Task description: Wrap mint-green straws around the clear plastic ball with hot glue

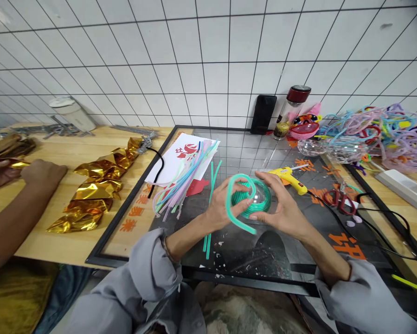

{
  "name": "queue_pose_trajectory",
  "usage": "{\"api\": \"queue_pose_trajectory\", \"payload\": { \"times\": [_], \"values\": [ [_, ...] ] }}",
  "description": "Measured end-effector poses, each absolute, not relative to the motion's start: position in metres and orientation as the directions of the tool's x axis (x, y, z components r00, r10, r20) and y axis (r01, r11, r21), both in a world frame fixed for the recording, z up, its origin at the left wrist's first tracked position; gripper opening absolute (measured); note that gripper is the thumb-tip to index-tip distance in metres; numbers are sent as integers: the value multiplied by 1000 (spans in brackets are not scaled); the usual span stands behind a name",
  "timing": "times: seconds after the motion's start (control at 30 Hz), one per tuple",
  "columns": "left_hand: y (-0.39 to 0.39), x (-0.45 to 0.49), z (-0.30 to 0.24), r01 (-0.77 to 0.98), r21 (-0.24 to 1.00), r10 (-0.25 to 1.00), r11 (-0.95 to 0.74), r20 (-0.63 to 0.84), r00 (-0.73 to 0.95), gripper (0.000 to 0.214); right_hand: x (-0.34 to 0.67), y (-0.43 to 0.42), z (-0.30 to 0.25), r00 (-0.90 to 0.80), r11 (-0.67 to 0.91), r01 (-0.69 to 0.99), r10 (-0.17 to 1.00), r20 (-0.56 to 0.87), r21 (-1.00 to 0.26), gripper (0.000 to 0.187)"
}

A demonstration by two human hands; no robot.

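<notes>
Between my hands is a clear plastic ball (260, 194), partly wound in rows of green pipe cleaner (241, 226). One length curls out in a big loop, its free end hanging toward me. My left hand (222, 204) bends round the ball's left side, fingers pressing the green pipe cleaner against it. On the other side, my right hand (281, 204) grips the ball with thumb below and fingers above. A few straight green pipe cleaners (208, 241) lie left of the ball. Just beyond my right hand rests a yellow glue gun (291, 180).
Pastel pipe cleaners (180, 185) lie across white paper (166, 162). Red scissors (340, 199), a power strip (406, 190) and tangled pipe cleaners (392, 134) are at right. A phone (263, 114) and bottle (286, 113) stand behind. At left, another person's hands hold gold foil near a twisted gold strip (93, 192).
</notes>
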State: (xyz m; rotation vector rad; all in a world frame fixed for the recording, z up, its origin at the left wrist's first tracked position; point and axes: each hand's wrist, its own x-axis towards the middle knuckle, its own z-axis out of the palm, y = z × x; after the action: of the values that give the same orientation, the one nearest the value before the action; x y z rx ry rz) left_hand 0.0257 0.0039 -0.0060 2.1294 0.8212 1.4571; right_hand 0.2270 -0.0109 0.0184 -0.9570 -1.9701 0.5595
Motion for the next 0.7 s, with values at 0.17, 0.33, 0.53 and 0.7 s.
{"api": "queue_pose_trajectory", "payload": {
  "times": [0.17, 0.33, 0.53, 0.7],
  "values": [
    [4, 23, -4, 222, 672, 707, -707, 657, 263, 14, 229, -8, 8, -350, 547, 443, 835, 425, -710, 101],
    [3, 21, -1, 236, 692, 730, -682, 626, 273, 15, 228, -7, 7, -322, 493, 412, 866, 383, -766, 103],
    [4, 22, -4, 235, 668, 707, -707, 654, 269, 14, 228, -8, 8, -307, 439, 370, 890, 338, -819, 104],
    [2, 24, -6, 218, 692, 720, -688, 616, 319, 49, 226, -9, 6, -289, 486, 380, 870, 398, -787, 99]
  ]
}}
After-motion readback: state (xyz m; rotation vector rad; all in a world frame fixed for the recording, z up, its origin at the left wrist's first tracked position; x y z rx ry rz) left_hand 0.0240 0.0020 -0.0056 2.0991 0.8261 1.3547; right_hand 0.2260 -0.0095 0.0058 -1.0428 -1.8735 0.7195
